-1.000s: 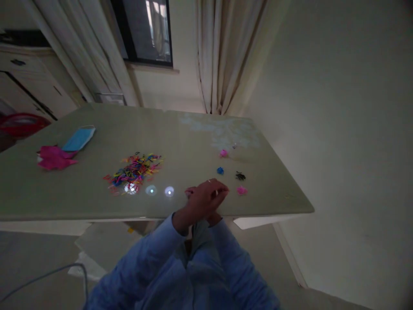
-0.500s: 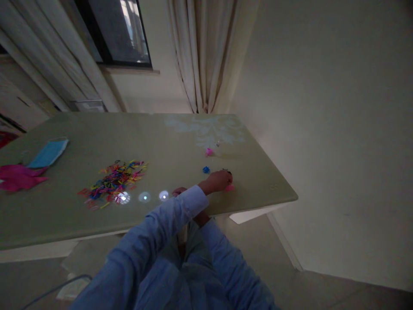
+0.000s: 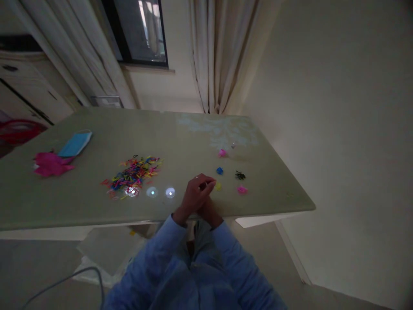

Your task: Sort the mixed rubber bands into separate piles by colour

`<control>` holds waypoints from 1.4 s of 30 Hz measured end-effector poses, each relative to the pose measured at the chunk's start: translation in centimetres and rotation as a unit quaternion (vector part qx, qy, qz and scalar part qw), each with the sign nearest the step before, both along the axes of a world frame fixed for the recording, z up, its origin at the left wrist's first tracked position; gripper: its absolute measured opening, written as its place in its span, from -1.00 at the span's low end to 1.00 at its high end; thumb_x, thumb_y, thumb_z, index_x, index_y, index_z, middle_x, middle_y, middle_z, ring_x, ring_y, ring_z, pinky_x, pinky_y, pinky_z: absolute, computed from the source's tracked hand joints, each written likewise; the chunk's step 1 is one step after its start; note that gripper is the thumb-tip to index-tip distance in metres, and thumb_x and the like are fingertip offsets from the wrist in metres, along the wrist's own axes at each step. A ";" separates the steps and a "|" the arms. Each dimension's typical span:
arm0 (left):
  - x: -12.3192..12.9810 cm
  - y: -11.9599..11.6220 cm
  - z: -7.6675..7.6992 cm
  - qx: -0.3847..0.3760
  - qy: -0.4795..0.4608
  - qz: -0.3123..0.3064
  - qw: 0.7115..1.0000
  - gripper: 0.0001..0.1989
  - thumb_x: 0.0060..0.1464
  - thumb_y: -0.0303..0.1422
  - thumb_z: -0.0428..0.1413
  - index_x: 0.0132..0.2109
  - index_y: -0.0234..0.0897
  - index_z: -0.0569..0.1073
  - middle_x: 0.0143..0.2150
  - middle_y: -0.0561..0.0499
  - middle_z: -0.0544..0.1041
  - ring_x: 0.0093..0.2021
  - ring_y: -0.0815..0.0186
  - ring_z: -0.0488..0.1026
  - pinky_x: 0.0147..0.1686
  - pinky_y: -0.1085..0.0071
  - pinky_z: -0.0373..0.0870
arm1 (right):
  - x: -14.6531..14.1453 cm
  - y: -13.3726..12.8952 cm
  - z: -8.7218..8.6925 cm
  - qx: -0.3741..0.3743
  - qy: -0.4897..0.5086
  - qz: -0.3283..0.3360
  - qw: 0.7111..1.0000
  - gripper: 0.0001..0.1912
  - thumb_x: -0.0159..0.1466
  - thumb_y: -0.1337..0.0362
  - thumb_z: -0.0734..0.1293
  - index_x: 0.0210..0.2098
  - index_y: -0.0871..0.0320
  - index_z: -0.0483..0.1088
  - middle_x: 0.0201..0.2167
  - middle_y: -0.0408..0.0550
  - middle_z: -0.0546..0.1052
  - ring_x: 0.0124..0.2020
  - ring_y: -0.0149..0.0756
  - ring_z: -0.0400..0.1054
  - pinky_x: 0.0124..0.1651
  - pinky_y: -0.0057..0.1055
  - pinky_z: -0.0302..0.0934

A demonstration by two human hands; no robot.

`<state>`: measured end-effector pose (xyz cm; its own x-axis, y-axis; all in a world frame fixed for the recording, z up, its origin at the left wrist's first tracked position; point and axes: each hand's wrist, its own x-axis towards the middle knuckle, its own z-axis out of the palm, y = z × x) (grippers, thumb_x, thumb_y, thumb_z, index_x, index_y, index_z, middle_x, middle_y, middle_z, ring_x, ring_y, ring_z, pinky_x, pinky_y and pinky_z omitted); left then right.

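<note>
By the left hand (image 3: 196,192), fingertips are held nearly together beside a small yellow cluster of thin strands (image 3: 218,186); whether anything is pinched cannot be made out. The right hand (image 3: 210,212) is crossed beneath, its fingers hidden. Small blue (image 3: 220,171), black (image 3: 240,175), near pink (image 3: 241,190) and far pink (image 3: 222,153) clusters appear separated by colour; a larger multicoloured heap of thin strands (image 3: 134,173), leftward, is left mixed.

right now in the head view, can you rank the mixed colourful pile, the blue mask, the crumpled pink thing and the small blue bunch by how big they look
1. mixed colourful pile
2. crumpled pink thing and blue mask: too alike to rank
3. small blue bunch
</note>
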<state>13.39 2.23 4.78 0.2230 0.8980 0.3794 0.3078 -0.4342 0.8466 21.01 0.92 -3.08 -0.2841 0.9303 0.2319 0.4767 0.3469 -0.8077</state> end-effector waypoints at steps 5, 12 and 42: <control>-9.7 -3.2 -3.1 -0.026 0.043 0.158 0.986 -0.79 0.15 -0.23 0.07 -0.30 -0.24 0.52 -0.43 0.03 0.49 -0.45 0.35 0.35 -0.40 0.43 0.28 | 0.7 -0.5 1.9 -0.002 0.023 -0.013 1.000 -0.75 0.33 0.21 0.23 -0.22 0.14 0.54 -0.29 -0.03 0.61 -0.29 -0.28 0.47 -0.21 -0.44 0.28; -14.9 -3.8 -6.7 0.052 0.184 0.176 0.966 -0.81 0.18 -0.29 0.04 -0.23 -0.25 0.52 -0.33 -0.08 0.52 -0.24 0.22 0.43 -0.19 0.30 0.35 | 0.4 0.8 3.0 -0.061 -0.001 -0.030 0.998 -0.71 0.30 0.13 0.23 -0.25 0.16 0.51 -0.53 -0.12 0.51 -0.51 -0.34 0.37 -0.41 -0.47 0.21; -13.3 -3.8 -6.9 0.097 0.298 0.249 0.916 -0.87 0.16 -0.40 0.09 -0.36 -0.24 0.48 -0.40 -0.05 0.49 -0.31 0.23 0.40 -0.26 0.30 0.25 | -13.8 20.9 7.4 0.078 -0.471 0.197 0.856 -0.73 0.40 0.30 0.16 -0.11 0.19 0.48 0.00 0.16 0.42 -0.09 -0.19 0.39 -0.11 -0.39 0.21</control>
